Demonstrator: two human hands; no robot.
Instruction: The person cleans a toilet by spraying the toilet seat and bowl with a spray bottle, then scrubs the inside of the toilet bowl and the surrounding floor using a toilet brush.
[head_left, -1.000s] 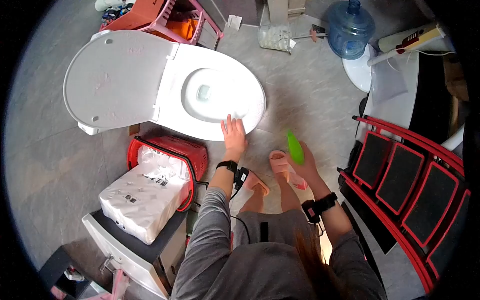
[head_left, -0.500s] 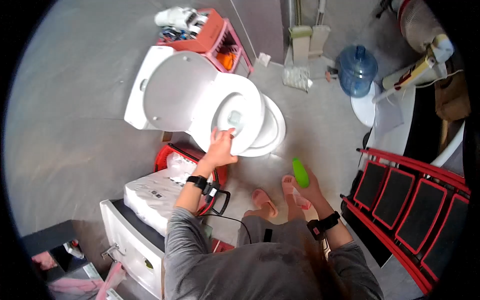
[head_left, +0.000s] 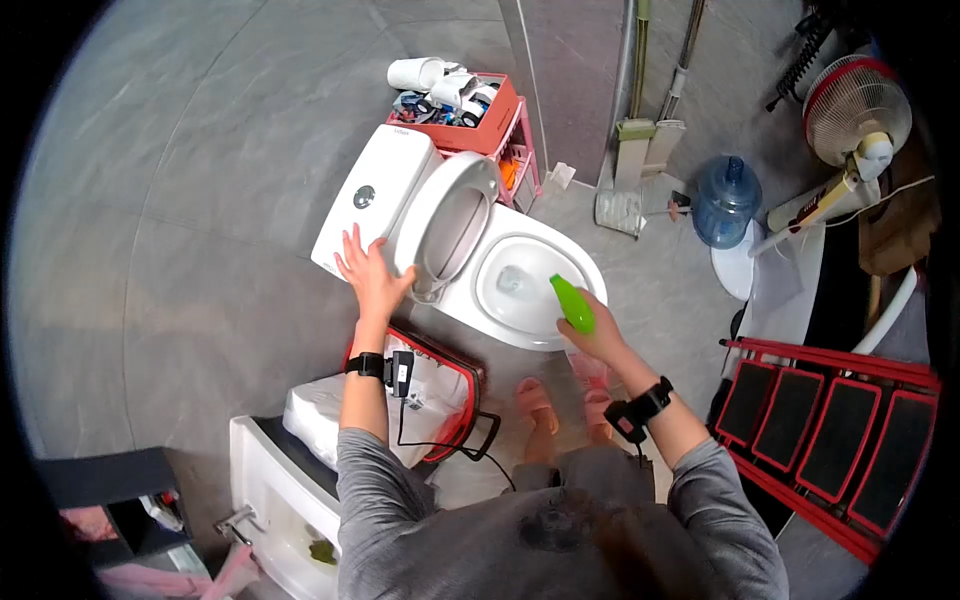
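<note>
A white toilet stands in the middle, its bowl [head_left: 515, 282] uncovered and some water inside. The seat [head_left: 447, 225] is tilted up against the lid, beside the tank [head_left: 377, 195]. With fingers spread, my left hand [head_left: 373, 280] is at the left edge of the raised seat, in front of the tank. It holds nothing; whether the thumb touches the seat is unclear. My right hand [head_left: 598, 333] is wrapped round a bright green bottle [head_left: 573, 303] over the front rim of the bowl, the narrow end pointing up and left.
Below the toilet is a red basket [head_left: 470, 400] with white packages. A white sink [head_left: 290, 520] is at lower left. On the right are a red-framed step ladder [head_left: 811, 430], a blue water jug [head_left: 728, 202] and a fan [head_left: 857, 110]. A box [head_left: 497, 120] sits behind the toilet.
The seat has been raised from the bowl to the lid. My left hand has moved from the seat's front toward the tank. My right hand has brought the green bottle over to the bowl.
</note>
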